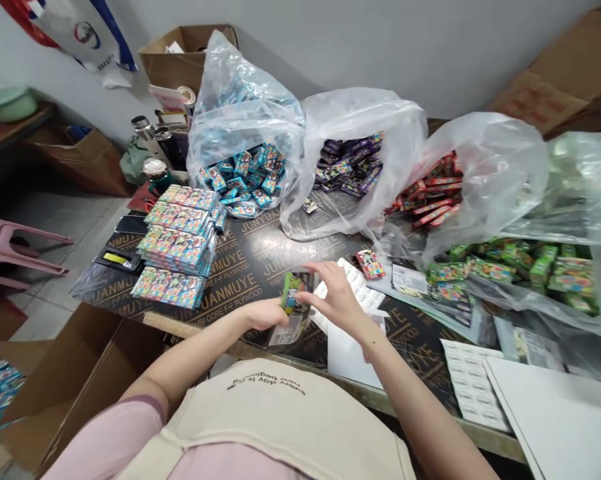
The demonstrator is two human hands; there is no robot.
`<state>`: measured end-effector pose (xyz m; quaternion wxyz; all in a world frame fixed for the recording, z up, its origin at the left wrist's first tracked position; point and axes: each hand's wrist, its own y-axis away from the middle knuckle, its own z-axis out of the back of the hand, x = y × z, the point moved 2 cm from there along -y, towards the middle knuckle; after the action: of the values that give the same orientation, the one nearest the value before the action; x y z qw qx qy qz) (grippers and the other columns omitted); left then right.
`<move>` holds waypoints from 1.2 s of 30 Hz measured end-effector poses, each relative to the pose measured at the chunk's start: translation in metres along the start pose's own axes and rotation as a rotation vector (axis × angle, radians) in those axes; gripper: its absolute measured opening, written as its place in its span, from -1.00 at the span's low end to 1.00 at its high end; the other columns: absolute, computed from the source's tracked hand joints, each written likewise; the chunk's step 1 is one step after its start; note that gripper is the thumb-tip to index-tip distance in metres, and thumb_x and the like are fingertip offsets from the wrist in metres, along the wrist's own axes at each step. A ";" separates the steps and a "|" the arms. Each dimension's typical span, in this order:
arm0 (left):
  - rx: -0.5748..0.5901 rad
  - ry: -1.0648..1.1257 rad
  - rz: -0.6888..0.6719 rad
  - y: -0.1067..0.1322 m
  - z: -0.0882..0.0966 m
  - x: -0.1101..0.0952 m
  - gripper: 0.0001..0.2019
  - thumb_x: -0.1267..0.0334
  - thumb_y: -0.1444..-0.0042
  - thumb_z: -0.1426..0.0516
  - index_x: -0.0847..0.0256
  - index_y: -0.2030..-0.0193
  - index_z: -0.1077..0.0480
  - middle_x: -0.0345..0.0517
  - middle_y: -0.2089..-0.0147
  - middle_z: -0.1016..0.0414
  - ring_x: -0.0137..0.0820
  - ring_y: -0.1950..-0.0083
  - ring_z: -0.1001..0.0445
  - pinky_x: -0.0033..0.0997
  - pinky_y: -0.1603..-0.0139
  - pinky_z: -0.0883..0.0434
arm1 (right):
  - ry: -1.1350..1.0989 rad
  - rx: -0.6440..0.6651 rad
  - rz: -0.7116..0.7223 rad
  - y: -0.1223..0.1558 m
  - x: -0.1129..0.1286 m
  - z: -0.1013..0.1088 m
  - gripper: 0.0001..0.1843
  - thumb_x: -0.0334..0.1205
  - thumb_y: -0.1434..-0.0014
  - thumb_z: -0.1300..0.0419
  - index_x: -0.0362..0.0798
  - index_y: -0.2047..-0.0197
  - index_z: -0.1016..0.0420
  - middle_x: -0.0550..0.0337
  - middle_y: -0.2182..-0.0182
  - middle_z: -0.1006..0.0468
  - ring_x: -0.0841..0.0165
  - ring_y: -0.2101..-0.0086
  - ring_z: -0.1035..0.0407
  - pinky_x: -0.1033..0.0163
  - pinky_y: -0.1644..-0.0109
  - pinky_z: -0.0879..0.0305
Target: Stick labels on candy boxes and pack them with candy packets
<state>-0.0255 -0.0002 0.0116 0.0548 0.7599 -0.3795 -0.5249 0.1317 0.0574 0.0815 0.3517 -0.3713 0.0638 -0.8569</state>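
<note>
Both hands met above the worktop (260, 257): the left hand (266, 313) gripped a small green packet (294, 293), while the right hand (336, 293) had its fingers (314, 268) curled over its top edge.

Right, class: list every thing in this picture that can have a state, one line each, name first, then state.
green packet: held between both hands
left hand: closed on its lower end
right hand: fingers pinching its top
blue-packet bag: open, part full
purple-packet bag: open
red-packet bag: open, tipped sideways
stacked packets: neat piles
floor carton: flaps open
</note>
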 end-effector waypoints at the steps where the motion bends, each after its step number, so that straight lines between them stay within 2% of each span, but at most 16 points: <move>1: -0.014 -0.053 0.001 0.001 -0.002 0.002 -0.60 0.60 0.47 -0.06 0.28 0.41 -0.50 -0.21 0.45 -0.52 -0.34 0.37 -0.43 -0.35 0.26 -0.37 | 0.025 0.004 -0.011 -0.003 0.002 -0.001 -0.57 0.09 -0.07 -0.27 -0.03 0.10 -0.42 0.05 0.27 -0.51 0.15 0.24 -0.36 0.07 0.16 -0.22; 3: -0.013 -0.078 0.018 0.002 -0.007 0.005 -0.61 0.60 0.48 -0.06 0.26 0.41 -0.49 -0.26 0.49 -0.47 -0.40 0.42 -0.36 -0.40 0.35 -0.31 | 0.041 0.029 -0.004 -0.007 0.006 -0.001 -0.59 0.17 -0.04 -0.27 -0.01 0.33 -0.40 0.13 0.41 -0.47 0.21 0.34 -0.33 0.13 0.24 -0.15; 5: 0.059 0.005 0.032 0.004 -0.013 0.007 -0.56 0.57 0.46 -0.10 0.22 0.32 -0.49 -0.26 0.42 -0.48 -0.41 0.41 -0.35 -0.41 0.35 -0.29 | -0.005 0.074 0.040 -0.008 0.009 0.002 -0.58 0.18 -0.09 -0.22 0.00 0.49 -0.31 0.20 0.52 -0.42 0.27 0.42 -0.29 0.16 0.28 -0.11; 9: 0.216 0.172 -0.088 0.010 -0.022 -0.001 -0.50 0.42 0.33 -0.20 0.19 0.11 -0.44 -0.11 0.17 -0.53 -0.27 0.14 -0.46 -0.32 0.14 -0.32 | -0.126 0.104 0.052 -0.005 0.008 0.015 -0.58 0.15 -0.18 -0.14 0.02 0.52 -0.30 0.21 0.54 -0.45 0.29 0.42 -0.31 0.16 0.25 -0.16; 11: 0.173 0.199 -0.188 0.011 -0.023 -0.008 -0.50 0.34 0.28 -0.24 0.21 0.07 -0.43 -0.08 0.14 -0.52 -0.24 0.07 -0.45 -0.28 0.05 -0.30 | -0.150 0.109 0.030 -0.004 0.005 0.020 -0.62 0.17 -0.16 -0.15 0.04 0.44 -0.39 0.18 0.48 -0.51 0.26 0.35 -0.36 0.13 0.18 -0.20; 13: 0.079 0.186 -0.254 0.011 -0.023 -0.015 -0.49 0.28 0.30 -0.30 0.23 0.09 -0.45 -0.11 0.19 -0.51 -0.25 0.09 -0.43 -0.28 0.01 -0.28 | -0.164 0.161 0.028 -0.002 0.001 0.022 -0.63 0.19 -0.10 -0.20 0.05 0.31 -0.46 0.18 0.40 -0.56 0.24 0.31 -0.40 0.06 0.05 -0.21; 15: 0.002 0.141 -0.268 0.011 -0.023 -0.021 -0.49 0.25 0.36 -0.35 0.27 0.15 -0.47 -0.15 0.25 -0.50 -0.28 0.14 -0.42 -0.31 0.02 -0.27 | -0.168 0.255 0.034 -0.001 -0.002 0.020 -0.60 0.17 -0.05 -0.26 0.04 0.21 -0.49 0.19 0.37 -0.59 0.25 0.32 -0.44 -0.03 -0.09 -0.13; 18: -0.051 0.078 -0.251 0.013 -0.024 -0.028 -0.51 0.22 0.35 -0.39 0.31 0.18 -0.49 -0.13 0.27 -0.52 -0.31 0.19 -0.43 -0.33 0.04 -0.27 | -0.171 0.337 0.039 0.003 -0.005 0.016 -0.62 0.09 -0.07 -0.28 0.01 0.15 -0.51 0.18 0.37 -0.59 0.26 0.30 -0.45 -0.09 -0.16 -0.05; 20: -0.091 0.031 -0.277 0.015 -0.023 -0.033 -0.55 0.20 0.27 -0.37 0.32 0.18 -0.51 -0.09 0.23 -0.55 -0.31 0.19 -0.45 -0.34 0.03 -0.28 | -0.195 0.271 0.026 0.005 -0.005 0.012 -0.58 0.06 -0.07 -0.29 0.03 0.06 -0.49 0.14 0.31 -0.60 0.21 0.21 -0.44 -0.09 -0.17 -0.06; 24: -0.220 -0.003 -0.372 0.017 -0.016 -0.040 -0.67 0.15 0.08 -0.30 0.32 0.19 -0.53 -0.06 0.23 -0.58 -0.34 0.20 -0.48 -0.39 0.05 -0.32 | -0.329 -0.023 -0.086 0.009 -0.001 0.004 -0.51 0.00 -0.05 -0.32 0.07 -0.04 -0.45 0.09 0.14 -0.55 0.19 0.08 -0.39 0.00 -0.11 -0.21; 27: -0.273 0.038 -0.348 0.014 -0.011 -0.037 -0.70 0.13 0.07 -0.30 0.33 0.27 -0.54 -0.06 0.28 -0.59 -0.37 0.28 -0.49 -0.42 0.14 -0.36 | -0.423 -0.202 -0.215 0.010 -0.004 -0.001 -0.48 -0.03 -0.03 -0.34 0.09 -0.07 -0.43 0.10 0.11 -0.52 0.22 0.08 -0.39 0.04 -0.10 -0.24; 30: -0.298 0.080 -0.292 0.012 -0.009 -0.032 -0.65 0.07 0.11 -0.32 0.35 0.30 -0.54 -0.02 0.31 -0.60 -0.37 0.33 -0.49 -0.41 0.20 -0.39 | -0.508 -0.374 -0.412 0.011 -0.015 -0.003 -0.31 -0.02 0.05 -0.39 0.07 -0.14 -0.35 0.09 0.09 -0.51 0.23 0.06 -0.38 0.05 -0.10 -0.25; 31: -0.305 0.088 -0.281 0.012 -0.009 -0.031 -0.62 0.05 0.12 -0.32 0.36 0.29 -0.54 -0.02 0.32 -0.60 -0.37 0.35 -0.49 -0.40 0.21 -0.39 | -0.569 -0.357 -0.469 0.012 -0.017 -0.005 -0.29 0.00 0.10 -0.40 0.04 -0.13 -0.36 0.08 0.09 -0.51 0.22 0.06 -0.39 0.07 -0.05 -0.29; 32: -0.312 0.076 -0.280 0.012 -0.009 -0.031 -0.60 0.02 0.11 -0.32 0.37 0.28 -0.54 -0.02 0.34 -0.59 -0.37 0.37 -0.48 -0.39 0.23 -0.39 | -0.649 -0.284 -0.512 0.012 -0.018 -0.008 -0.30 0.02 0.14 -0.42 0.01 -0.08 -0.41 0.08 0.12 -0.53 0.22 0.10 -0.40 0.11 0.03 -0.33; 34: -0.335 -0.029 -0.306 0.012 -0.009 -0.031 -0.58 -0.02 0.09 -0.29 0.38 0.30 -0.54 -0.06 0.40 -0.56 -0.40 0.41 -0.44 -0.43 0.29 -0.37 | -0.825 -0.078 -0.553 0.014 -0.017 -0.018 -0.44 0.05 0.13 -0.39 -0.06 0.09 -0.50 0.11 0.25 -0.56 0.26 0.24 -0.44 0.17 0.17 -0.37; 36: -0.397 -0.231 -0.352 0.013 -0.008 -0.034 -0.59 -0.04 0.05 -0.25 0.38 0.40 -0.53 -0.14 0.50 -0.48 -0.46 0.47 -0.36 -0.50 0.40 -0.29 | -0.913 0.016 -0.564 0.016 -0.013 -0.026 -0.58 0.06 0.07 -0.36 -0.09 0.26 -0.52 0.17 0.39 -0.55 0.33 0.36 -0.42 0.22 0.24 -0.36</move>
<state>-0.0308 0.0092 0.0472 0.0669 0.7237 -0.1354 -0.6734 0.1291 0.0499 0.0499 0.1025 -0.7065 -0.2044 -0.6698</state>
